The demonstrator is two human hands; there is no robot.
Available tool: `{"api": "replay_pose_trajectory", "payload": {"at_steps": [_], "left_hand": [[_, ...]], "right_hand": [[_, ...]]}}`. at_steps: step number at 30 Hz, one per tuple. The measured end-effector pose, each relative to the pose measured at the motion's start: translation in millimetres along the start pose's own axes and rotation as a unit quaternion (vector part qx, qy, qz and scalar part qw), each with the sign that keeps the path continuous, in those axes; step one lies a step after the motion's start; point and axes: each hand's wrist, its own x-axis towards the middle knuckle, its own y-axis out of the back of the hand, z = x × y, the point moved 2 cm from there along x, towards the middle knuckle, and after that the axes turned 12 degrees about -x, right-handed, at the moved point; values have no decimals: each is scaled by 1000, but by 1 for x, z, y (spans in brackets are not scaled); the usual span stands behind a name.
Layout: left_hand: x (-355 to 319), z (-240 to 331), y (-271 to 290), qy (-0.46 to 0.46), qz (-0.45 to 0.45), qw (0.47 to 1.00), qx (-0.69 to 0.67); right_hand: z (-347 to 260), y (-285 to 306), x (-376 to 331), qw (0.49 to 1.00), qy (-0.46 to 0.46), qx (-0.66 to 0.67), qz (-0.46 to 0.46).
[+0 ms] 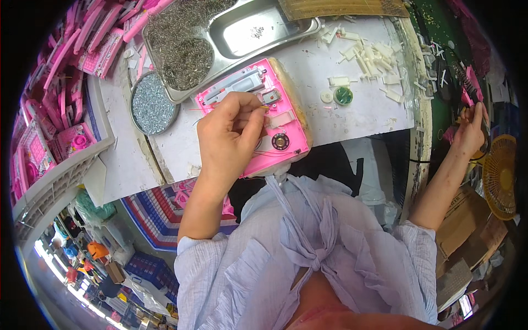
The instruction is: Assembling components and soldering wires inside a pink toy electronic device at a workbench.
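The left hand (231,124) has its grip pinched on what looks like a thin wire (265,108) above the pink shell (294,124), which lies open on a yellowish pad (301,104) at the surface's (379,116) near edge. A round speaker (280,142) and a grey part (242,82) already sit inside; uncovered, the assembly looks unfinished. Farther out, screws (181,60) fill a metal tray (219,60). Whether the right hand (470,132), well apart, grasps anything, I cannot tell.

Right of centre, I'm finding bare worktop (374,119) below the white plastic parts (367,65) and green round container (342,95). The steel tray (234,34) is blocking upper centre, the round dish (175,118) is crowding upper left, and the left hand (228,124) is covering part of the pink casing (295,126).
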Motion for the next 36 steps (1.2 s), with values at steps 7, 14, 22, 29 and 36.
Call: {"api": "replay_pose_trajectory", "payload": {"at_steps": [7,14,22,29,36], "left_hand": [[-3,-6,2,-30,6,999,-27],[5,6,-9,-231,-15,932,278],[12,-3,-15,-228,18,910,345],[12,-2,-16,-214,18,905,368],[14,0,-16,-215,12,902,373]], "right_hand": [[24,121,24,967,13,213,-142],[-41,-42,-165,978,61,53,-193],[-44,-125,-236,859,179,19,-479],[-38,-141,-240,843,220,10,-490],[-35,-145,-241,844,221,2,-489]]}}
